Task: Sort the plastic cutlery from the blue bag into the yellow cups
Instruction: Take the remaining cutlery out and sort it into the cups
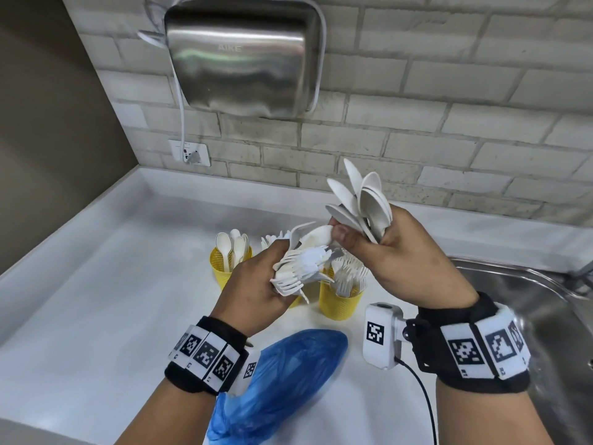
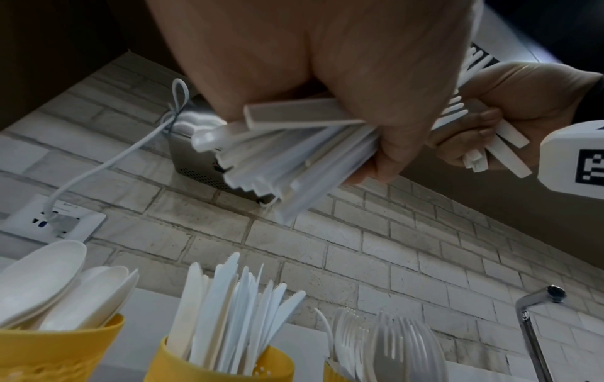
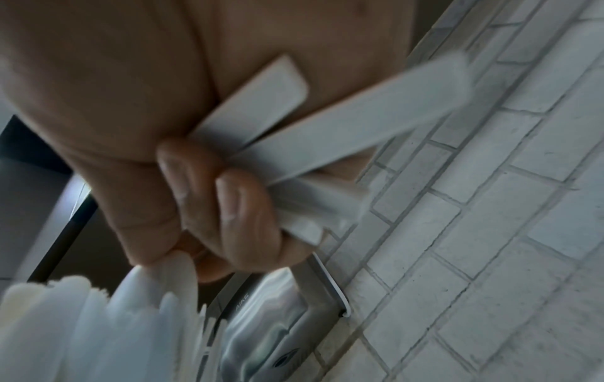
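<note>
My left hand [image 1: 256,284] grips a mixed bundle of white plastic cutlery [image 1: 301,268], fork tines and knife blades fanning right; its handles [image 2: 294,160] show in the left wrist view. My right hand [image 1: 394,252] holds a bunch of white spoons [image 1: 362,200] upright, bowls up, while its thumb and forefinger pinch one more spoon [image 1: 316,236] at the left bundle. Below stand three yellow cups: spoons [image 1: 226,268] on the left, knives [image 2: 222,361] in the middle, forks [image 1: 340,300] on the right. The blue bag [image 1: 282,380] lies crumpled near me.
A white counter [image 1: 96,316] meets a brick wall. A steel hand dryer [image 1: 244,56] hangs above, its cable plugged into a socket [image 1: 191,152]. A steel sink [image 1: 545,316] lies right, with a tap [image 2: 539,297]. Wrist cameras [image 1: 382,335] sit on both arms.
</note>
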A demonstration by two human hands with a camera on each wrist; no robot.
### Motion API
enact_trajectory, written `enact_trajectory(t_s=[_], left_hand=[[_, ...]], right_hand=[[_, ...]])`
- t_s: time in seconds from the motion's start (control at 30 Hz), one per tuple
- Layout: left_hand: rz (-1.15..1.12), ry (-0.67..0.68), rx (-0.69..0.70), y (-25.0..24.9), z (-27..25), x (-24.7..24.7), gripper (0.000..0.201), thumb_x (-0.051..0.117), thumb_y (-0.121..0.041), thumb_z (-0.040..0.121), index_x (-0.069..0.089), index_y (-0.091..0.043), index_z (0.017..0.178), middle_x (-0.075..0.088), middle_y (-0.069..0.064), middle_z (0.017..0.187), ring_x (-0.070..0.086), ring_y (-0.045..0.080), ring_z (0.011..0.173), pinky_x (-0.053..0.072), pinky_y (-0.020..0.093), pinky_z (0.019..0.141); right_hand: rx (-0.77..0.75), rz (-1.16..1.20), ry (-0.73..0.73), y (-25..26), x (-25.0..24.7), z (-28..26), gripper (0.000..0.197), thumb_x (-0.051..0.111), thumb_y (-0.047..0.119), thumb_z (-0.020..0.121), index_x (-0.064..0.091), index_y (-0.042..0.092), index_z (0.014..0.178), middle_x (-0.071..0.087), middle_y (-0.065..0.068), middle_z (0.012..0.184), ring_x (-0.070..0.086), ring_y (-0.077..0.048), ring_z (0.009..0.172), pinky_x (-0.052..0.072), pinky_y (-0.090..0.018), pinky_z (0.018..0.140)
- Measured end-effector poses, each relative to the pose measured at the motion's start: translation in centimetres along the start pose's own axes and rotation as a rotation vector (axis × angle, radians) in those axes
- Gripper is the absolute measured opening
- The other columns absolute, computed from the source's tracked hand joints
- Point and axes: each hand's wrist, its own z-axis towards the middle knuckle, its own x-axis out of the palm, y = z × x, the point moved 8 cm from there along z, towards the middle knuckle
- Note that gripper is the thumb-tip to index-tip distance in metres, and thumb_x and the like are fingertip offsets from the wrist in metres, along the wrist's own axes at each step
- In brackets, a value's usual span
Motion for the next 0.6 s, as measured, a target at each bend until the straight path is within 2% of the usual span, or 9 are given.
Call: enact_trajectory(t_s=[0.07,0.13,0.2,0.27,0.37,0.43,0.5,0.53,0.6], left_hand=[[-0.013,0.009,-0.011,0.2,-0.1,0.0,0.044,0.077,-0.015,0.081,0.056,-0.028,0.117,0.061,-0.022,0.094,0.059,0.011,0.081,0.039,0.005,0.067],[-0.027,0.008,-0.011,0.2,-0.1,-0.1,0.045,0.074,-0.016,0.081,0.054,-0.03,0.118,0.06,-0.022,0.095,0.059,0.011,0.081,0.041,0.006,0.068],[-0.038,0.01,-0.015,0.2,-0.1,-0.1,0.044,0.074,-0.017,0.082,0.055,-0.03,0.119,0.06,-0.023,0.098,0.06,0.01,0.082,0.044,0.01,0.068],[-0.043,0.014,-0.028,0.2,-0.1,0.0,0.04,0.076,-0.019,0.083,0.056,-0.028,0.117,0.062,-0.022,0.099,0.06,0.009,0.081,0.048,0.018,0.068],[-0.054,0.014,-0.036,0.4,-0.1,0.0,0.035,0.076,-0.021,0.084,0.055,-0.032,0.109,0.061,-0.031,0.093,0.058,0.0,0.079,0.041,0.01,0.065],[-0.065,0.025,-0.044,0.3,-0.1,0.1,0.031,0.071,-0.026,0.085,0.056,-0.032,0.111,0.06,-0.033,0.094,0.057,-0.002,0.08,0.039,0.007,0.067],[-0.079,0.036,-0.045,0.3,0.0,0.3,0.034,0.065,-0.028,0.085,0.059,-0.029,0.118,0.06,-0.033,0.097,0.059,-0.002,0.085,0.041,0.008,0.072],[-0.086,0.039,-0.044,0.3,0.0,0.4,0.036,0.065,-0.025,0.086,0.06,-0.028,0.122,0.062,-0.031,0.1,0.06,-0.001,0.089,0.042,0.01,0.076],[-0.09,0.048,-0.044,0.3,0.0,0.5,0.039,0.068,-0.019,0.088,0.061,-0.026,0.126,0.065,-0.023,0.105,0.062,0.005,0.093,0.046,0.016,0.082]], right_hand=[[-0.013,0.033,0.004,-0.1,-0.2,-0.1,0.015,0.061,0.025,0.102,0.068,0.012,0.101,0.067,0.008,0.079,0.062,-0.005,0.071,0.046,-0.024,0.068],[-0.013,0.057,-0.004,-0.5,-0.4,-0.2,0.013,0.06,0.018,0.103,0.067,0.008,0.099,0.059,0.015,0.064,0.053,0.0,0.055,0.036,-0.01,0.058],[-0.013,0.075,-0.049,-0.8,-0.7,-0.3,0.01,0.061,0.016,0.102,0.068,0.011,0.098,0.057,0.02,0.059,0.052,0.001,0.052,0.036,-0.008,0.055],[-0.017,0.118,-0.108,-0.8,-1.1,-0.4,0.007,0.063,0.019,0.101,0.068,0.019,0.097,0.059,0.022,0.061,0.055,0.002,0.054,0.037,-0.01,0.058],[-0.055,0.215,-0.199,-0.9,-1.6,-0.4,0.007,0.064,0.025,0.099,0.068,0.03,0.096,0.063,0.018,0.069,0.056,0.002,0.057,0.039,-0.016,0.061],[-0.046,0.368,-0.272,-1.3,-1.9,-0.4,0.007,0.065,0.024,0.095,0.068,0.024,0.101,0.064,0.017,0.071,0.055,0.002,0.056,0.039,-0.016,0.06],[-0.039,0.472,-0.289,-1.6,-1.6,-0.5,0.01,0.066,0.021,0.094,0.068,0.018,0.104,0.061,0.018,0.065,0.046,0.001,0.049,0.037,-0.019,0.052],[-0.049,0.481,-0.281,-1.6,-1.4,-0.7,0.011,0.065,0.02,0.095,0.068,0.016,0.105,0.059,0.019,0.062,0.043,-0.002,0.047,0.037,-0.021,0.05],[-0.072,0.476,-0.267,-1.2,-0.9,-0.8,0.016,0.066,0.017,0.097,0.068,0.012,0.112,0.061,0.019,0.064,0.049,0.001,0.049,0.04,-0.017,0.053]])
